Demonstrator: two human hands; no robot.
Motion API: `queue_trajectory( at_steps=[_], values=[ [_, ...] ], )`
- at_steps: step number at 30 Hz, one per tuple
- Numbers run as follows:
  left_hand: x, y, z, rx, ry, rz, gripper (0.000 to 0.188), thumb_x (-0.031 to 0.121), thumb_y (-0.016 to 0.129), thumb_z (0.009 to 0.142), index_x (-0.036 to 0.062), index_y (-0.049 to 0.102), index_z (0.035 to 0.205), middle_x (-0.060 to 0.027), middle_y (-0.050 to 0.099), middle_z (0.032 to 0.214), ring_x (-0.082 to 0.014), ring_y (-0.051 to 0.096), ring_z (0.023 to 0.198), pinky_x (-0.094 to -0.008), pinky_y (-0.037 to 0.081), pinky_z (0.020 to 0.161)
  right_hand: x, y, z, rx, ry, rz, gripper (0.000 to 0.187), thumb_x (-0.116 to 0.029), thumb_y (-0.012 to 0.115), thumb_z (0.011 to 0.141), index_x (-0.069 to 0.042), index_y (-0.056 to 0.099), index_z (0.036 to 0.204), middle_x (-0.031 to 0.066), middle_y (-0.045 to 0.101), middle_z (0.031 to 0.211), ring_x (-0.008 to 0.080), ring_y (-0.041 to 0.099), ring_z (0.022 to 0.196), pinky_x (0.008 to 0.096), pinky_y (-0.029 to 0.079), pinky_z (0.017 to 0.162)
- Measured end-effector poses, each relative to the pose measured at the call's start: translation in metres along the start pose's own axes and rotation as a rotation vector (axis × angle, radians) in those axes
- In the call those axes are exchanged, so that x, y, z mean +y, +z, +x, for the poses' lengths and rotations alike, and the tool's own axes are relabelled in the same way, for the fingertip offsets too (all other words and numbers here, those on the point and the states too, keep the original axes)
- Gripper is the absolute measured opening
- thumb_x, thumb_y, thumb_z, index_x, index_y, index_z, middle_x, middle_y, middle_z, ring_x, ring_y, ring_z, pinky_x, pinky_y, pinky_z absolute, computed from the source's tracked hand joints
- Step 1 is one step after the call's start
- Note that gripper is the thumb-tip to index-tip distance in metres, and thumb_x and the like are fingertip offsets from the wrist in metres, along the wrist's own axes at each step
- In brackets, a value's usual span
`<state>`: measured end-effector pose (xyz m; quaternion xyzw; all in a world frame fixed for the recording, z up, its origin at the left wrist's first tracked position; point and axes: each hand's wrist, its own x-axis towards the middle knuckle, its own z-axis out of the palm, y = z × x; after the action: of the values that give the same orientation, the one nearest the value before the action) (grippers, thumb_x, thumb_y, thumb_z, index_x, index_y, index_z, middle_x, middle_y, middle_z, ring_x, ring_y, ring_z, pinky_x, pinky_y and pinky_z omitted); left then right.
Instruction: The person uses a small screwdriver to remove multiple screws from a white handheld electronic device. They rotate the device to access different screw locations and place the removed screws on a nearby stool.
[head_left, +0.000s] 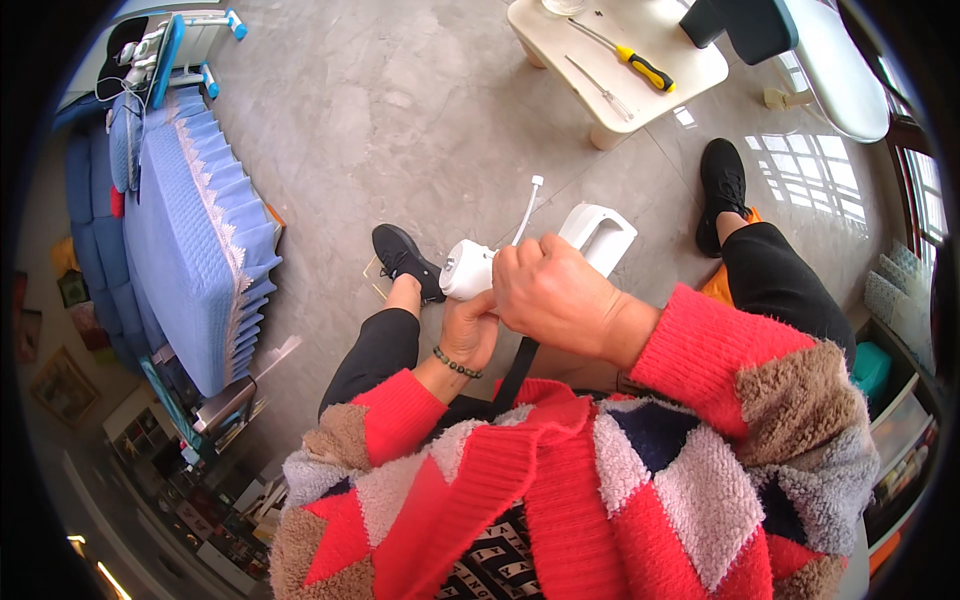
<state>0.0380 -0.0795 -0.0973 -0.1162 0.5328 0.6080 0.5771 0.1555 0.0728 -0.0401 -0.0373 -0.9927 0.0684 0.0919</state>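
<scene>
A white plastic appliance part [464,270] with a rounded end is held over the floor between my legs. My left hand [470,335] is closed around its near side, a beaded bracelet on the wrist. Just right of it, my right hand [550,295] is bent into a fist-like grip against the part; its fingertips and anything in them are hidden. Beyond the hands, a thin white lead [527,212] with a small plug end sticks up. A white loop handle [605,240] shows past my right hand; whether it joins the part is hidden.
A low cream table [560,60] ahead bears a yellow-and-black screwdriver [645,68], a thinner screwdriver [603,92] and a glass vessel [563,5]. A white stool-like seat [840,70] stands at far right. A blue-covered sofa [190,230] lines the left.
</scene>
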Motion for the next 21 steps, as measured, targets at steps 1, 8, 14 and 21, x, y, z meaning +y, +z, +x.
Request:
queue_trajectory(
  at_steps=[1,8,14,21],
  values=[
    [0.001,0.001,0.001,0.003,0.002,0.002,0.05,-0.006,0.064,0.076,0.0056,0.05,0.122,-0.0033,0.057,0.117,-0.0179,0.055,0.111,-0.032,0.043,0.095,-0.001,-0.001,0.0,0.013,0.007,-0.005,0.013,-0.021,0.059,0.065,-0.01,0.053,0.062,-0.0001,0.041,0.06,0.0128,0.041,0.053,0.0276,0.03,0.046],
    [0.008,0.014,-0.003,-0.057,0.095,0.077,0.054,-0.008,0.067,0.072,0.0054,0.051,0.122,-0.003,0.058,0.117,-0.0176,0.054,0.111,-0.032,0.042,0.096,0.004,-0.011,0.008,-0.132,0.154,0.307,0.013,-0.018,0.062,0.068,-0.008,0.056,0.064,0.0066,0.055,0.061,0.0203,0.057,0.054,0.0339,0.042,0.046],
    [0.011,0.02,-0.003,-0.012,0.151,0.212,0.057,-0.01,0.069,0.069,0.0064,0.052,0.121,-0.0027,0.059,0.114,-0.0168,0.056,0.109,-0.0323,0.042,0.096,0.008,-0.017,0.008,-0.313,0.508,0.667,0.012,-0.015,0.066,0.067,-0.003,0.068,0.069,0.018,0.065,0.07,0.0323,0.067,0.07,0.0415,0.053,0.059],
    [0.018,0.023,0.001,-0.079,0.319,0.277,0.051,-0.005,0.071,0.072,0.0041,0.052,0.119,-0.0039,0.059,0.111,-0.0173,0.056,0.106,-0.033,0.043,0.095,0.009,0.004,0.012,-0.238,0.885,1.109,0.016,-0.016,0.062,0.072,-0.001,0.068,0.072,0.019,0.064,0.069,0.0353,0.066,0.069,0.0433,0.052,0.06]
  ],
)
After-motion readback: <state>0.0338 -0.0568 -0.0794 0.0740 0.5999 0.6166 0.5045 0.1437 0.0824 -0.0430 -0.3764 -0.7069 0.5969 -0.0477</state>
